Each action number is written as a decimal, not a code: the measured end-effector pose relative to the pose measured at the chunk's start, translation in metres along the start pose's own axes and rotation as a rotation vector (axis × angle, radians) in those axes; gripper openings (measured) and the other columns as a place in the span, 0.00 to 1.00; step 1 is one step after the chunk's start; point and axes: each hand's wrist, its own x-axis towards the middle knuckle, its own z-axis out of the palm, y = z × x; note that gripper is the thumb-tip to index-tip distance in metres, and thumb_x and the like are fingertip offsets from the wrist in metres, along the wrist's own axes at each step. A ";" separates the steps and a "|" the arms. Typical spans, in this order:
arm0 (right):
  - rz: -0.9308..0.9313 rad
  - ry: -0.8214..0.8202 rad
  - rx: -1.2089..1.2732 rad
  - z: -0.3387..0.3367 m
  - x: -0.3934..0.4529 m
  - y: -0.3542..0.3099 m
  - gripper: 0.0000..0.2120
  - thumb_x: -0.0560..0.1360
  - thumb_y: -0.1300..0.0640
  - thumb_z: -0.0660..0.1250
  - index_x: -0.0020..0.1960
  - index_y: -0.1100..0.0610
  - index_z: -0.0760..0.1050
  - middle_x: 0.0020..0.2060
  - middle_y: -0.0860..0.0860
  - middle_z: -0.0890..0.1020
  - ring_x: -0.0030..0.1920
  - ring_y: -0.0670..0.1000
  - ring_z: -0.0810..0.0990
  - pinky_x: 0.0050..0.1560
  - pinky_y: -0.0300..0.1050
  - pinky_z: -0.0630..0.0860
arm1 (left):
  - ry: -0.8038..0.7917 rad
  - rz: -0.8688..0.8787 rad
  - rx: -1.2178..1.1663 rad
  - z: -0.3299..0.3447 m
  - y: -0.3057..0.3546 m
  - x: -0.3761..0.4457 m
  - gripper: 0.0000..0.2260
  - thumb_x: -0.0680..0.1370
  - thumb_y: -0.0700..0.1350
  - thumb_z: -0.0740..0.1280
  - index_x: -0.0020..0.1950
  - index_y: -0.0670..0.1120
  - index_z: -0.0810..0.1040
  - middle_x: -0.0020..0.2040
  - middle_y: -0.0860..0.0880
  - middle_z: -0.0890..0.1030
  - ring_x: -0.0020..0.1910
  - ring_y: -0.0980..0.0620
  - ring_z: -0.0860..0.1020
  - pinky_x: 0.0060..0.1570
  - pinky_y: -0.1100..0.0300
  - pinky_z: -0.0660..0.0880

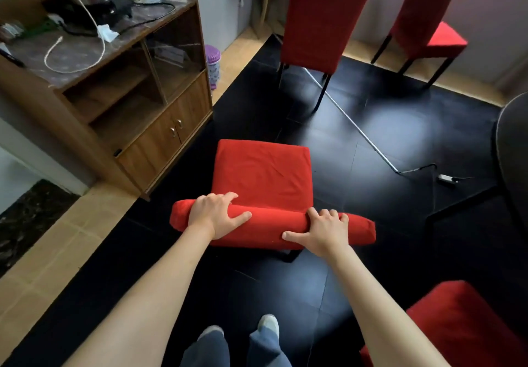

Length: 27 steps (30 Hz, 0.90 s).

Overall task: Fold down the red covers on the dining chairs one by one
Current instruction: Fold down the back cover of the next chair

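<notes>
A dining chair stands right in front of me, seen from above, with a red cover on its seat [261, 174] and over the top of its backrest [274, 225]. My left hand [217, 214] grips the left part of the backrest top, fingers over the front and thumb along the cover. My right hand [321, 231] grips the right part the same way. Two more red-covered chairs stand farther off, one at the middle back [320, 21] and one at the back right [423, 21]. A fourth red-covered chair [457, 324] shows at the lower right.
A wooden cabinet [160, 126] with a cluttered top stands to the left. A purple bin [213, 64] sits beside it. A cable and adapter [445, 178] lie on the black floor to the right. A dark round table edge [511, 152] is at the far right.
</notes>
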 end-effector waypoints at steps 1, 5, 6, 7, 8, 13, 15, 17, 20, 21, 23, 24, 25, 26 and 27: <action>0.025 -0.007 0.002 0.002 -0.006 -0.002 0.53 0.52 0.15 0.44 0.62 0.49 0.71 0.58 0.53 0.78 0.62 0.57 0.71 0.64 0.56 0.61 | -0.013 0.017 0.000 -0.001 -0.002 -0.001 0.33 0.72 0.72 0.55 0.69 0.54 0.71 0.57 0.52 0.81 0.56 0.49 0.78 0.58 0.53 0.72; 0.108 -0.020 0.038 0.010 -0.032 -0.015 0.53 0.52 0.15 0.44 0.63 0.49 0.71 0.59 0.53 0.77 0.63 0.57 0.70 0.66 0.57 0.60 | -0.031 0.098 0.038 -0.002 -0.009 -0.007 0.31 0.73 0.72 0.55 0.69 0.55 0.72 0.57 0.53 0.81 0.57 0.50 0.78 0.59 0.53 0.71; 0.134 -0.023 0.048 0.011 -0.038 -0.018 0.53 0.52 0.15 0.45 0.63 0.48 0.70 0.59 0.53 0.77 0.63 0.57 0.70 0.66 0.56 0.60 | -0.040 0.116 0.047 -0.003 -0.011 -0.007 0.31 0.73 0.72 0.55 0.69 0.55 0.72 0.57 0.53 0.81 0.57 0.50 0.78 0.59 0.54 0.71; 0.156 -0.021 0.053 0.013 -0.044 -0.021 0.52 0.53 0.15 0.45 0.63 0.48 0.70 0.59 0.52 0.77 0.63 0.57 0.70 0.65 0.56 0.60 | -0.049 0.136 0.056 -0.004 -0.013 -0.007 0.31 0.73 0.71 0.55 0.69 0.55 0.71 0.57 0.53 0.81 0.57 0.50 0.78 0.59 0.54 0.71; 0.174 -0.016 0.058 0.016 -0.050 -0.024 0.52 0.53 0.15 0.45 0.63 0.48 0.70 0.58 0.52 0.77 0.63 0.56 0.70 0.65 0.56 0.60 | -0.053 0.158 0.066 -0.004 -0.015 -0.008 0.31 0.73 0.71 0.55 0.69 0.55 0.71 0.57 0.53 0.81 0.57 0.50 0.78 0.59 0.54 0.71; 0.269 -0.011 0.103 0.026 -0.079 -0.043 0.52 0.53 0.15 0.45 0.62 0.49 0.71 0.58 0.52 0.77 0.62 0.56 0.70 0.65 0.56 0.60 | -0.079 0.255 0.132 -0.006 -0.021 -0.013 0.31 0.74 0.71 0.54 0.69 0.55 0.71 0.58 0.52 0.80 0.57 0.50 0.77 0.59 0.54 0.71; 0.289 -0.022 0.118 0.027 -0.087 -0.048 0.51 0.53 0.16 0.46 0.62 0.49 0.70 0.58 0.52 0.77 0.62 0.56 0.70 0.64 0.56 0.61 | -0.070 0.271 0.150 -0.007 -0.023 -0.016 0.31 0.74 0.71 0.55 0.69 0.55 0.71 0.58 0.51 0.81 0.56 0.49 0.78 0.58 0.55 0.70; 0.285 -0.024 0.131 0.027 -0.093 -0.050 0.50 0.54 0.16 0.47 0.61 0.49 0.70 0.57 0.52 0.77 0.62 0.56 0.70 0.63 0.55 0.62 | -0.055 0.276 0.159 -0.007 -0.025 -0.017 0.30 0.74 0.71 0.55 0.68 0.55 0.72 0.57 0.51 0.81 0.56 0.50 0.78 0.58 0.55 0.70; 0.298 -0.032 0.142 0.034 -0.103 -0.055 0.49 0.54 0.16 0.46 0.60 0.49 0.70 0.56 0.52 0.77 0.61 0.56 0.70 0.63 0.55 0.62 | -0.024 0.272 0.162 -0.004 -0.032 -0.020 0.30 0.74 0.71 0.55 0.67 0.55 0.73 0.56 0.51 0.81 0.55 0.49 0.78 0.58 0.55 0.69; 0.303 -0.013 0.144 0.036 -0.106 -0.057 0.49 0.54 0.16 0.45 0.60 0.49 0.70 0.56 0.52 0.77 0.61 0.56 0.71 0.63 0.55 0.62 | -0.014 0.272 0.156 -0.004 -0.034 -0.020 0.30 0.73 0.71 0.55 0.67 0.55 0.74 0.55 0.51 0.82 0.55 0.49 0.78 0.58 0.55 0.70; 0.310 0.006 0.143 0.037 -0.110 -0.062 0.49 0.54 0.16 0.45 0.60 0.49 0.70 0.57 0.52 0.77 0.61 0.56 0.71 0.63 0.55 0.62 | -0.018 0.271 0.138 -0.005 -0.036 -0.021 0.30 0.73 0.71 0.56 0.67 0.55 0.74 0.54 0.50 0.82 0.54 0.49 0.78 0.57 0.55 0.70; 0.315 -0.004 0.140 0.037 -0.112 -0.063 0.48 0.55 0.17 0.46 0.61 0.49 0.70 0.57 0.51 0.77 0.61 0.56 0.71 0.63 0.55 0.61 | -0.024 0.274 0.134 -0.005 -0.037 -0.022 0.30 0.73 0.71 0.56 0.66 0.55 0.74 0.54 0.50 0.82 0.54 0.49 0.78 0.57 0.54 0.70; 0.321 -0.015 0.137 0.037 -0.114 -0.065 0.47 0.57 0.17 0.48 0.61 0.49 0.70 0.57 0.51 0.77 0.61 0.56 0.70 0.63 0.55 0.61 | -0.033 0.276 0.130 -0.005 -0.038 -0.025 0.29 0.73 0.71 0.56 0.66 0.55 0.74 0.54 0.50 0.82 0.54 0.49 0.78 0.58 0.54 0.70; 0.328 -0.014 0.139 0.037 -0.116 -0.067 0.47 0.57 0.17 0.49 0.61 0.49 0.70 0.57 0.51 0.77 0.61 0.55 0.70 0.63 0.55 0.61 | -0.032 0.280 0.122 -0.006 -0.038 -0.027 0.29 0.73 0.71 0.56 0.66 0.55 0.74 0.54 0.50 0.82 0.54 0.49 0.78 0.58 0.54 0.70; 0.336 -0.005 0.145 0.037 -0.117 -0.068 0.46 0.57 0.17 0.50 0.61 0.49 0.70 0.57 0.51 0.77 0.61 0.55 0.70 0.63 0.54 0.62 | -0.026 0.289 0.114 -0.006 -0.039 -0.028 0.29 0.73 0.71 0.56 0.66 0.55 0.75 0.54 0.51 0.82 0.54 0.49 0.78 0.57 0.54 0.70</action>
